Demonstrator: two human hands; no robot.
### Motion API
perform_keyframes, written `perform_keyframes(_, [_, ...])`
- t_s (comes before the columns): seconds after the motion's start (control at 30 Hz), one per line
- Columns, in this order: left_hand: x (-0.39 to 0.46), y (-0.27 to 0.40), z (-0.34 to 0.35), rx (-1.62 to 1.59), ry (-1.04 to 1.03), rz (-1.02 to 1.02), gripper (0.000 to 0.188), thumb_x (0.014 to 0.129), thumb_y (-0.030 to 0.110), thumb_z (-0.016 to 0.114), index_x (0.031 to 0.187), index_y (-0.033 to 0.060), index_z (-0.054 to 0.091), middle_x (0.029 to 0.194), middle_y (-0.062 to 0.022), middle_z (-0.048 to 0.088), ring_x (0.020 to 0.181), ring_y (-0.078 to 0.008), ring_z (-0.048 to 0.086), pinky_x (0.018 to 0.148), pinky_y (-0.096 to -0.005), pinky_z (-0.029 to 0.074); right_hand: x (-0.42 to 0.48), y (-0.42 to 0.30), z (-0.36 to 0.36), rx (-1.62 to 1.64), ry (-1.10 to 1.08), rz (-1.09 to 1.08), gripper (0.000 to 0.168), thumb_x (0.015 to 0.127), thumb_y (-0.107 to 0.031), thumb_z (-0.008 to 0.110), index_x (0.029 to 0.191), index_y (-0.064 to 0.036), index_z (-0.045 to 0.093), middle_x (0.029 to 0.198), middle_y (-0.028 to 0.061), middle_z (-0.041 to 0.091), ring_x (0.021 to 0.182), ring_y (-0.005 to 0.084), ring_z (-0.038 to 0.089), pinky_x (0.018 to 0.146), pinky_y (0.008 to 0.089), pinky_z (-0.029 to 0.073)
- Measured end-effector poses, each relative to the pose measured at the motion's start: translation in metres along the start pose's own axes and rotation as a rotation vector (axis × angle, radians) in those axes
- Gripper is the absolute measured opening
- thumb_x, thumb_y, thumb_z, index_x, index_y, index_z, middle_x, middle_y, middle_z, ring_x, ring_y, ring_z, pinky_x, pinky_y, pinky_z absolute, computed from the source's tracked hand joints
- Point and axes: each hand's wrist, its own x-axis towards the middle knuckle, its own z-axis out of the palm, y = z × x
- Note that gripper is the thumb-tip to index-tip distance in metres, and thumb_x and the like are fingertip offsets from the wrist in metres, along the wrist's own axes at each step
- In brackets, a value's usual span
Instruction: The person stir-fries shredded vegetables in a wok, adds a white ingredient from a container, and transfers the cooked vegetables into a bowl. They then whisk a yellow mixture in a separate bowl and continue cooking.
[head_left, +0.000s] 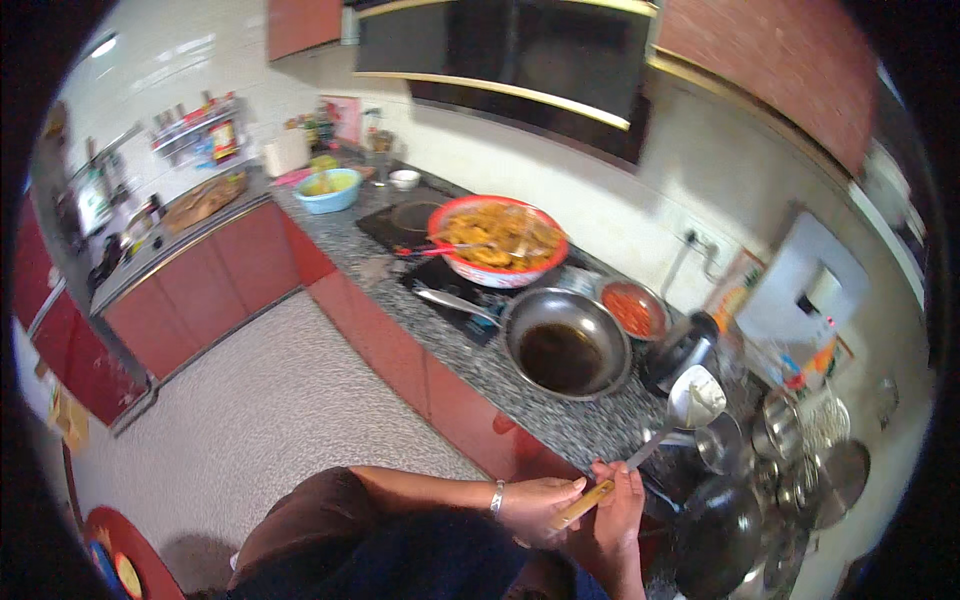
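A metal cooking spatula (696, 397) with a wooden handle points up and away to the right, its broad blade bearing some pale residue. My left hand (541, 504), with a bracelet at the wrist, is at the handle's lower end. My right hand (621, 504) is closed around the handle nearer the metal shaft. Beyond the hands, a steel frying pan (566, 343) with dark oily liquid rests on the granite counter. Behind it stands a red-rimmed enamel basin (497, 279) heaped with yellow-brown food. A metal bowl of red food (634, 309) sits right of the basin.
A black kettle (681, 351) stands right of the pan. Several pots, lids and sieves, among them a dark wok (716, 529), crowd the right side. A blue basin (328, 196) is at the far left counter. A range hood (502, 52) overhangs the back.
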Motion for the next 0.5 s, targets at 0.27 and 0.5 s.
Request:
perform_keyframes(0.27, [-0.165,0.031,-0.07,-0.079,0.505,0.303,0.032,0.094,0.043,0.045,0.1,0.0115,0.043,0.066,-0.0005,0.047,0.049,-0.0084,0.045,0.042,-0.0228,0.037,0.043,0.079,0.203,-0.169,-0.438,0.216,0.024,0.097,-0.025,0.042,0.106,-0.004,0.047,0.099,0.0167,0.063,0.083,0.0181,0.06,0.065,0.0263,0.048])
perform_keyframes(0.5, [-0.368,0.056,-0.138,-0.168,0.956,0.441,0.026,0.096,0.034,0.045,0.105,0.0102,0.043,0.06,0.0016,0.043,0.044,-0.0081,0.041,0.038,-0.0219,0.035,0.052,0.203,0.423,-0.131,-1.041,0.463,0.038,0.098,-0.022,0.043,0.131,-0.004,0.04,0.109,0.0117,0.06,0.094,0.0148,0.059,0.082,0.0272,0.047])
